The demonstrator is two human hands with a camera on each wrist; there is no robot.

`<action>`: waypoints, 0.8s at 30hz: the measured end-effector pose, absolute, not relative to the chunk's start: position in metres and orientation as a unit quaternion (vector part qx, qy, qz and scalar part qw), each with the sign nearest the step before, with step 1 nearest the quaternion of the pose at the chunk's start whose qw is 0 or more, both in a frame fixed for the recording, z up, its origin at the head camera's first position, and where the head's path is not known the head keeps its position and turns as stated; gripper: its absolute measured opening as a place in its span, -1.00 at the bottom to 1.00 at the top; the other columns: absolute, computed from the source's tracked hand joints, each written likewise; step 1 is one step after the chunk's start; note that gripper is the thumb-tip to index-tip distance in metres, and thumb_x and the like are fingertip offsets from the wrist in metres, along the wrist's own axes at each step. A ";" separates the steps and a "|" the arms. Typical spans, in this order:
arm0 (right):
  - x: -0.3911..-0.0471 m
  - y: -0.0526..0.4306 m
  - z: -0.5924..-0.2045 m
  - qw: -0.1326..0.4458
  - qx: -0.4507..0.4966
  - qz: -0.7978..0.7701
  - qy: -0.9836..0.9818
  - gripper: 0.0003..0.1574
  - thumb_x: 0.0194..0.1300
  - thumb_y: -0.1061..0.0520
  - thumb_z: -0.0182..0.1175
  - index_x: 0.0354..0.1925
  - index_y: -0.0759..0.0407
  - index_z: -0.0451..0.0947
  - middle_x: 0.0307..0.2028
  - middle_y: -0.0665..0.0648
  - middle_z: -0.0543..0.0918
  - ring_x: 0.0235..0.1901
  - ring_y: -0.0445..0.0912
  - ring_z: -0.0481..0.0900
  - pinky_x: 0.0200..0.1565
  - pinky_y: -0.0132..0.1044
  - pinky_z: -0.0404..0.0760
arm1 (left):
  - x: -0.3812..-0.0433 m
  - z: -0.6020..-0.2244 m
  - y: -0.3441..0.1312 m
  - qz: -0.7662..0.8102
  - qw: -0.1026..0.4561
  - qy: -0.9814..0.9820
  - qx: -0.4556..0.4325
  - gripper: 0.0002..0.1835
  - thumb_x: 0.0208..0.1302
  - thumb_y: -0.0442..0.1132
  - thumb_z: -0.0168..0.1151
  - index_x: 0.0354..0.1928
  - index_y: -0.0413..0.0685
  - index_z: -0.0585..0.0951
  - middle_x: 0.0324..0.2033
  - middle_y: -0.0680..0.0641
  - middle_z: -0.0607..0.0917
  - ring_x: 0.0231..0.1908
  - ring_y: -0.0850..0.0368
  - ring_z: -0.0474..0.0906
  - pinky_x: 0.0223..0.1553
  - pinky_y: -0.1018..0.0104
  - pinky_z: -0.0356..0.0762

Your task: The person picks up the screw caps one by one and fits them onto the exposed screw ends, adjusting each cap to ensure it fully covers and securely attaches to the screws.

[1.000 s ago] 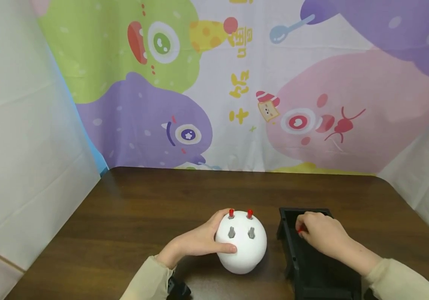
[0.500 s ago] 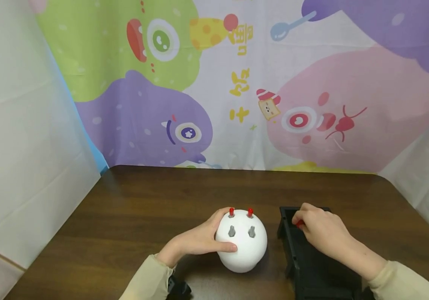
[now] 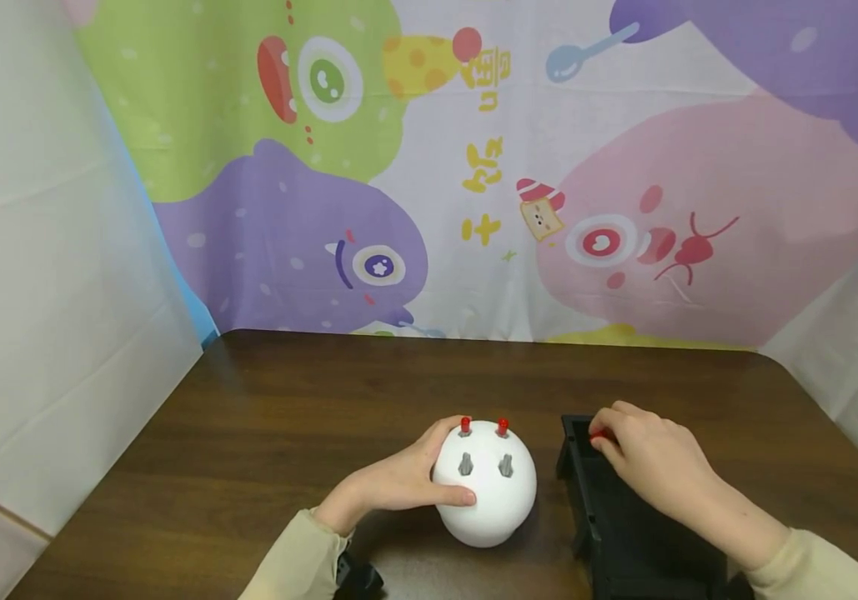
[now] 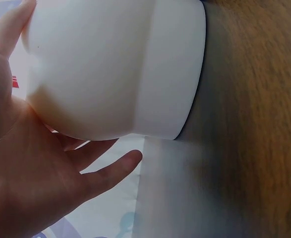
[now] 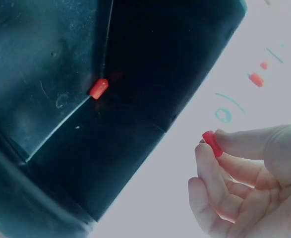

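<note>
Holding a white ball point(image 3: 499, 508) with the left hand point(image 3: 398, 483), with the thumb laid across the front and other fingers round the far side. From the left wrist, with fingers a bit spread and one poking out past the ball. On the bench point(image 3: 286, 400), near the middle, just left of a long black tray point(image 3: 583, 500). Too hard to tell if sitting quite flat at the bottom.

On top of the ball, in two rows: two red caps point(image 3: 503, 427) on grey feet at the far side, and two grey pegs point(image 3: 506, 465) closer in, all grey.

Pinching a small red cap point(image 5: 212, 142) with the right hand point(image 3: 649, 458), between the thumb and a finger, with the other fingers bent. Up over the far end of the tray in the head view, and well apart from the ball.

Down inside the tray, seen from the right wrist: a second red cap point(image 5: 99, 88), lying on its side by an inner edge.

Around both arms, light sleeves point(image 3: 297, 558). Close to the left one, a little black thing point(image 3: 359, 579), too hard to name. Behind the bench, a big cloth point(image 3: 474, 292) with green, purple and pink monsters. At both sides, plain white cloth point(image 3: 61, 250).
</note>
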State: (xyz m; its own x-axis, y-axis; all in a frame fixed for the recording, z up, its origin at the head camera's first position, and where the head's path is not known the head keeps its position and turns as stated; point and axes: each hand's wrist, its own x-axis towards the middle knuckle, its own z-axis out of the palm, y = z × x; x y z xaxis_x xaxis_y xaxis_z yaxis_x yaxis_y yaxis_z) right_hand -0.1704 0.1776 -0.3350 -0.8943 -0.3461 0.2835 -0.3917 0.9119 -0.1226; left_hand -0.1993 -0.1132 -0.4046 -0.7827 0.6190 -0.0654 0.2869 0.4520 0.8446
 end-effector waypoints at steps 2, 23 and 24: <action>-0.170 0.178 -0.335 0.125 0.189 0.088 -0.970 -0.92 0.06 0.14 0.31 -0.45 0.03 0.56 -0.51 -0.08 0.48 -0.62 -0.25 0.35 -0.60 -0.28 0.37 | -0.199 -0.404 -0.113 0.448 0.187 0.831 0.271 -0.02 0.00 0.11 0.33 0.36 0.11 -0.04 0.24 -0.02 0.15 0.19 0.09 0.20 0.14 0.12 0.22; -0.164 0.174 -0.334 0.152 0.186 0.076 -0.968 -0.72 0.18 0.02 0.21 -0.62 -0.01 0.42 -0.67 -0.12 0.28 -0.70 -0.26 0.19 -0.64 -0.36 0.23 | -0.198 -0.404 -0.114 0.452 0.187 0.830 0.268 0.00 -0.03 0.16 0.32 0.36 0.13 -0.04 0.25 0.01 0.15 0.19 0.10 0.19 0.14 0.11 0.22; -0.163 0.173 -0.334 0.158 0.187 0.074 -0.967 -0.73 0.17 0.02 0.21 -0.61 -0.01 0.43 -0.67 -0.13 0.28 -0.70 -0.27 0.19 -0.64 -0.37 0.24 | -0.198 -0.403 -0.114 0.452 0.186 0.830 0.268 0.00 -0.03 0.16 0.32 0.36 0.14 -0.04 0.25 0.01 0.15 0.19 0.10 0.19 0.14 0.11 0.22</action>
State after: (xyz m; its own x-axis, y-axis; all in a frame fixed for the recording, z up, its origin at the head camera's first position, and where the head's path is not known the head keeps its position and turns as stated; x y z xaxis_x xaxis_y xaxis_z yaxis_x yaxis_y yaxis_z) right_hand -0.1634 0.1731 -0.3340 -0.8803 -0.3376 0.3334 -0.3846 0.9192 -0.0846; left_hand -0.1977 -0.1139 -0.4032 -0.7872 0.6130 -0.0680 0.2762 0.4490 0.8498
